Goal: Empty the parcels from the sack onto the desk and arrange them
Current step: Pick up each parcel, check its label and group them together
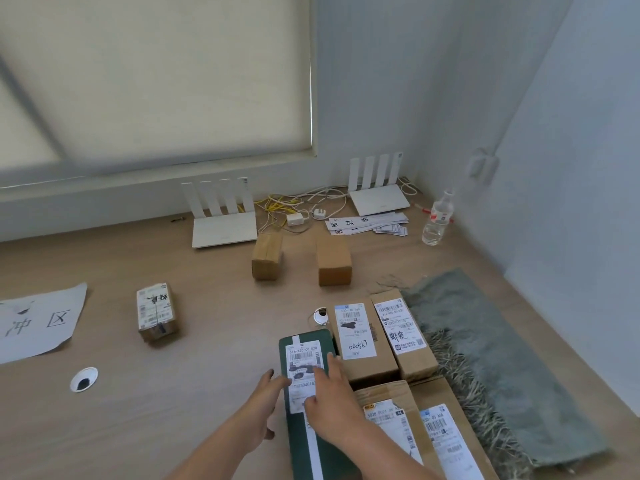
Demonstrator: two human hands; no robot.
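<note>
Parcel: green parcel [299, 441] is laid flat on the surface [173, 410], just beside brown boxes [367, 341].
Right hand [332, 400]: fingers [330, 367] are laid straight, pressed on top.
Left hand [261, 407]: fingers are set straight against its left edge.
Sack [485, 358]: spread at right.

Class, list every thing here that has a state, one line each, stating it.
Dark green flat parcel, lying flat, label up.
Left hand, fingers straight, touching the parcel's left edge.
Right hand, flat on the parcel's label.
Clear plastic water bottle, upright, water low.
Grey-green woven sack, lying flat.
Left white router, antennas upright.
Right white router, antennas upright.
</note>
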